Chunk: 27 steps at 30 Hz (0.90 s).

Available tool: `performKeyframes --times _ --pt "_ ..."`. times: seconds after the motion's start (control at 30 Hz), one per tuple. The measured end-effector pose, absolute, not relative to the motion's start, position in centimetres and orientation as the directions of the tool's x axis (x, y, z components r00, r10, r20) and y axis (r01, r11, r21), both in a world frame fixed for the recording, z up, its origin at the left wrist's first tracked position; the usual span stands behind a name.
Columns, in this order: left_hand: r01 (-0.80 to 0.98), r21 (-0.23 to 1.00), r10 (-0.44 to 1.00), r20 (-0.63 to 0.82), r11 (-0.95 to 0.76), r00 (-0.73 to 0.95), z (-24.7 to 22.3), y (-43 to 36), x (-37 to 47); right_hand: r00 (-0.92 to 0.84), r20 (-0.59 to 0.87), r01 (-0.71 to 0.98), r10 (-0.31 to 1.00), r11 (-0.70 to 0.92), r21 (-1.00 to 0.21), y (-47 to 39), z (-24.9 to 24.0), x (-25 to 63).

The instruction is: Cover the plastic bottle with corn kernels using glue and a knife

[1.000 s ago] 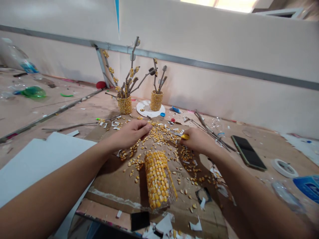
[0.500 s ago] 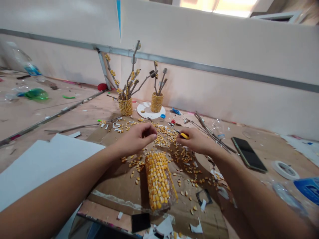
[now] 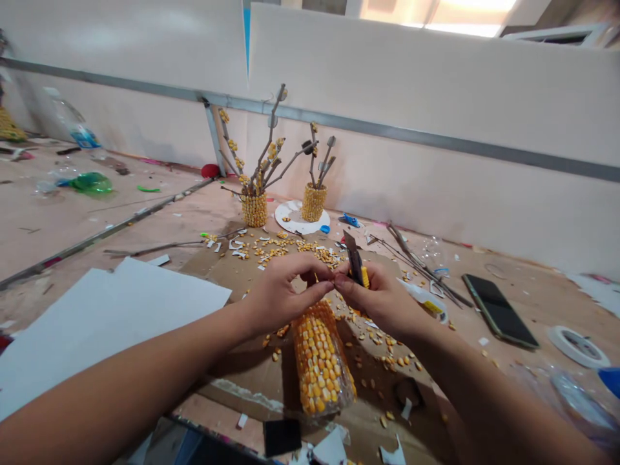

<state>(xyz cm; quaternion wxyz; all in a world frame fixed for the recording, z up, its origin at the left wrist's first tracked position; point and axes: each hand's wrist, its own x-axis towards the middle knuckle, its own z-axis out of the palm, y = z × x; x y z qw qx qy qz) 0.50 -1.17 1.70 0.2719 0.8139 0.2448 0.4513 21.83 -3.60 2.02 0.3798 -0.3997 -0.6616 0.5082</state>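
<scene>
My left hand [image 3: 295, 287] is pinched closed above the far end of a kernel-covered cylinder [image 3: 320, 361]; whatever sits between its fingertips is too small to name. Its fingertips meet those of my right hand [image 3: 371, 290], which is wrapped round a black and yellow utility knife [image 3: 357, 261] with the blade pointing up. The cylinder lies on a cardboard sheet [image 3: 252, 368], with clear plastic showing along its lower right side. Loose corn kernels [image 3: 400, 355] are scattered around it.
Two kernel-covered pots [image 3: 254, 210] with twigs stand at the back, one on a white disc [image 3: 285, 219]. White sheets [image 3: 145, 316] lie left. On the right are twigs [image 3: 411, 258], a glue bottle [image 3: 426, 302], a phone [image 3: 501, 310] and a tape roll [image 3: 578, 347].
My hands have come together until the fingertips touch over the cylinder. The knife blade now points upward, and the glue bottle shows beside my right hand. The view has shifted slightly.
</scene>
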Motion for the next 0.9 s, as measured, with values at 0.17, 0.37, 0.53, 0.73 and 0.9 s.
performKeyframes --times 0.17,0.37,0.53,0.73,0.9 --pt "0.182 0.740 0.721 0.517 -0.648 0.461 1.9 -1.3 0.4 -0.242 0.310 0.256 0.920 0.368 -0.894 -4.2 1.4 21.3" --pt "0.107 0.881 0.804 0.364 -0.461 0.471 2.2 -1.4 0.5 -0.200 0.683 0.400 0.702 0.695 -0.597 -4.6 1.5 21.0" --pt "0.056 0.943 0.820 0.254 -0.328 0.513 2.0 -1.5 0.7 -0.273 0.811 0.458 0.517 0.811 -0.363 -4.6 1.0 21.2" --pt "0.045 0.867 0.778 0.423 -0.497 0.464 1.7 -1.8 0.8 -0.231 0.815 0.554 0.531 0.761 -0.339 -5.3 1.6 20.8" --pt "0.070 0.763 0.716 0.565 -0.642 0.409 1.5 -1.9 0.7 -0.248 0.768 0.539 0.590 0.743 -0.396 -5.5 1.6 20.9"
